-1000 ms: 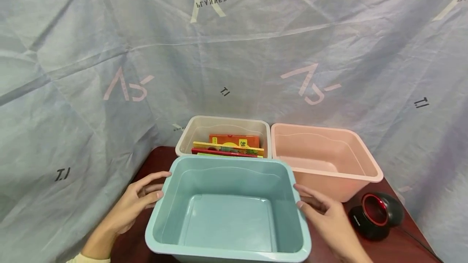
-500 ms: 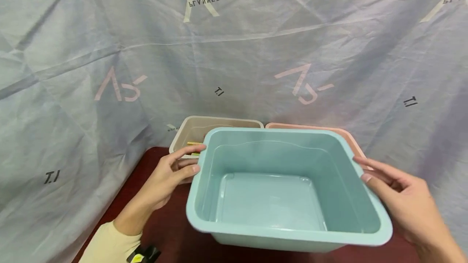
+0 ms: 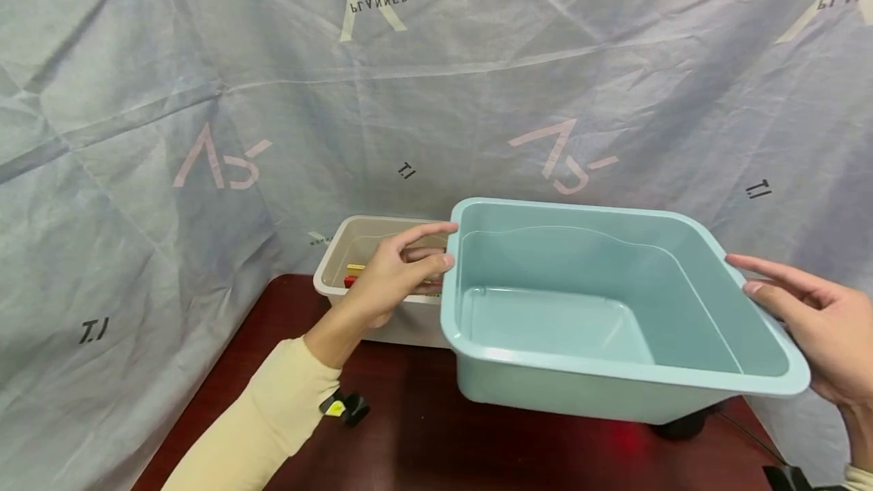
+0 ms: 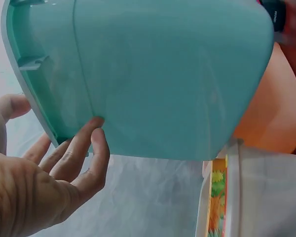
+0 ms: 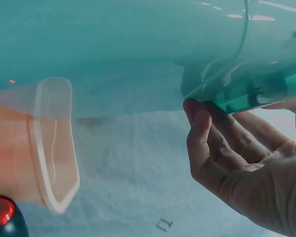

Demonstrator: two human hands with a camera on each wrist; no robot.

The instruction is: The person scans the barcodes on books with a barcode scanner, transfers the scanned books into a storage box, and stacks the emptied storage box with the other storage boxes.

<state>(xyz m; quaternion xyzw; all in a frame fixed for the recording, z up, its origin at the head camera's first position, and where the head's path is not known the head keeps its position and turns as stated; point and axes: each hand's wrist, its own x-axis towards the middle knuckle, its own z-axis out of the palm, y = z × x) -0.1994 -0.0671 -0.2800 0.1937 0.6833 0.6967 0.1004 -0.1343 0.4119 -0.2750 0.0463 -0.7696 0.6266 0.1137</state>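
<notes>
A teal plastic basin is held up over the right part of the table, tilted, with nothing inside it. My left hand grips its left rim, thumb and forefinger at the edge and the other fingers under it; the left wrist view shows those fingertips against the outer wall. On the opposite rim my right hand holds on the same way, and in the right wrist view its curled fingers touch the underside of the lip. The basin hides most of the pink basin behind it.
Against the grey cloth backdrop stands a beige basin holding flat boxes, one with a colourful edge. A black device with a red ring and cable sits at the right. The dark red table lies below.
Both hands have lifted the teal basin and carried it right and away from me. It now covers the pink basin in the head view, while the beige basin shows more.
</notes>
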